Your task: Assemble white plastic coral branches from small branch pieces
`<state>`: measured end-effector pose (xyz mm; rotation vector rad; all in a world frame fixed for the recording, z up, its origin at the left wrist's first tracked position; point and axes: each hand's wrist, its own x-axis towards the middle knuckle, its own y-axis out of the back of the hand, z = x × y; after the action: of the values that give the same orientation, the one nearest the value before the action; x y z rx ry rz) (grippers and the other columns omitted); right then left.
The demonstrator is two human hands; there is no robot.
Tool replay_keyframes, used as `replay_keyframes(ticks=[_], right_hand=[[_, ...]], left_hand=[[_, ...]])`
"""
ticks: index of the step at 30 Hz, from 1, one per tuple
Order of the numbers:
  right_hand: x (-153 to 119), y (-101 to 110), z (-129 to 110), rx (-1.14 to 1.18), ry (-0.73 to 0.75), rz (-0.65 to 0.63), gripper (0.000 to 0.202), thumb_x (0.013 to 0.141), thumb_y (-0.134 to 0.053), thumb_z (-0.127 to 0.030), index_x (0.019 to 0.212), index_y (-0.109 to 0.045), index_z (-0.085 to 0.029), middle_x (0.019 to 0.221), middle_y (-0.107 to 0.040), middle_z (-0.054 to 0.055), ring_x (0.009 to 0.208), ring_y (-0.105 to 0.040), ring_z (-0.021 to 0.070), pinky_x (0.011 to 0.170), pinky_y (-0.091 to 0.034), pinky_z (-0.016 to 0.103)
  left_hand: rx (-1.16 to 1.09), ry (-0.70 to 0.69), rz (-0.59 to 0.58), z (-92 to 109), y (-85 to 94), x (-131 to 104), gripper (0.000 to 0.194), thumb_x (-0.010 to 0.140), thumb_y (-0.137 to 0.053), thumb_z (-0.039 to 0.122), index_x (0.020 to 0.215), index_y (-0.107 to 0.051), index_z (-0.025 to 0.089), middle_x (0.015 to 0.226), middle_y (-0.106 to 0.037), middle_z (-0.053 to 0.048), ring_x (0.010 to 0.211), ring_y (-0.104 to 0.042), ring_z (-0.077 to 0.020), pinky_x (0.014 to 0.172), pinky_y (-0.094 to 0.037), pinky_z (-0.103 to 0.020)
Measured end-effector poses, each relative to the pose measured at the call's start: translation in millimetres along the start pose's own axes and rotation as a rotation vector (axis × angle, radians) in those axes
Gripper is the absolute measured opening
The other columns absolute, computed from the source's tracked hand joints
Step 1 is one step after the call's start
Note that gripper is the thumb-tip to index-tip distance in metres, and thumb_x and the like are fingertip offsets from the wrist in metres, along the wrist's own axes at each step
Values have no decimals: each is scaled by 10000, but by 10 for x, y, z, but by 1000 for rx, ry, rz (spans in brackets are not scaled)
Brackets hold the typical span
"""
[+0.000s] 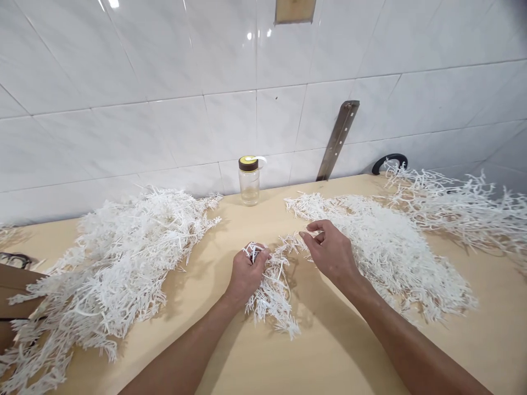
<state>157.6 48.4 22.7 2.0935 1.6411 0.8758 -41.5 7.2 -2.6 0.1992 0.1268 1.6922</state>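
Observation:
My left hand [246, 274] is closed around a bunch of white plastic branching sprigs [274, 299]. The bunch hangs out below the fingers over the table, and one thicker stem pokes up by the thumb. To its right is my right hand [329, 249], its fingers bent and a gap showing between thumb and index finger. I see nothing held there. A few loose sprigs [293, 243] lie close to that thumb, at the edge of a heap of small white sprigs [389, 249] partly behind the hand.
A larger white heap [123, 258] covers the left side of the table [263, 362]. Longer white branches [465, 206] lie far right. Against the tiled wall stand a clear bottle [249, 184] and a metal strip [338, 140], with a black ring-shaped object [390, 159] nearby. Brown cardboard [18, 291] sits at left.

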Motion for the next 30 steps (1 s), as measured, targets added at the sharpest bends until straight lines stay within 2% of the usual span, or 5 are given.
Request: replay_keyframes(ticks=[2, 5, 8, 21, 30], right_hand=[[-41, -7, -42, 12, 89, -95, 262, 858, -550, -426, 884, -663, -191, 718, -667, 37, 577, -571, 165, 602, -438, 301], [-157, -75, -148, 94, 120, -364, 319, 889, -506, -445, 843, -711, -204, 745, -690, 33, 617, -585, 168, 581, -434, 285], [-253, -163, -212, 136, 102, -473, 285, 869, -535, -416, 866, -734, -212, 722, -693, 12, 602, -569, 157, 558, -416, 269], [-306, -261, -178, 275, 14, -555, 187, 820, -556, -329, 826, -665, -178, 675, -633, -9, 567, -545, 129, 524, -390, 241], [-346, -337, -194, 205, 8, -476, 85, 782, -523, -252, 746, -570, -192, 625, -593, -25, 558, -525, 133, 524, -388, 244]], left_hand=[[10, -10, -1, 12, 1, -5, 306, 849, -589, 442, 726, -596, 162, 548, -471, 42, 528, -450, -113, 550, -368, -235], [16, -36, -4, 33, 1, -9, 311, 849, -591, 447, 726, -601, 161, 573, -491, 32, 553, -459, -118, 568, -376, -237], [0, -56, -11, 56, -5, -14, 319, 844, -595, 452, 720, -595, 158, 597, -491, 27, 582, -455, -121, 584, -379, -237], [-9, -60, -18, 123, -12, -32, 339, 834, -580, 457, 657, -507, 177, 585, -413, 45, 577, -393, -112, 583, -354, -236], [40, -51, -14, 97, -37, -67, 297, 870, -544, 422, 697, -507, 183, 576, -435, 47, 545, -407, -110, 560, -351, -238]])
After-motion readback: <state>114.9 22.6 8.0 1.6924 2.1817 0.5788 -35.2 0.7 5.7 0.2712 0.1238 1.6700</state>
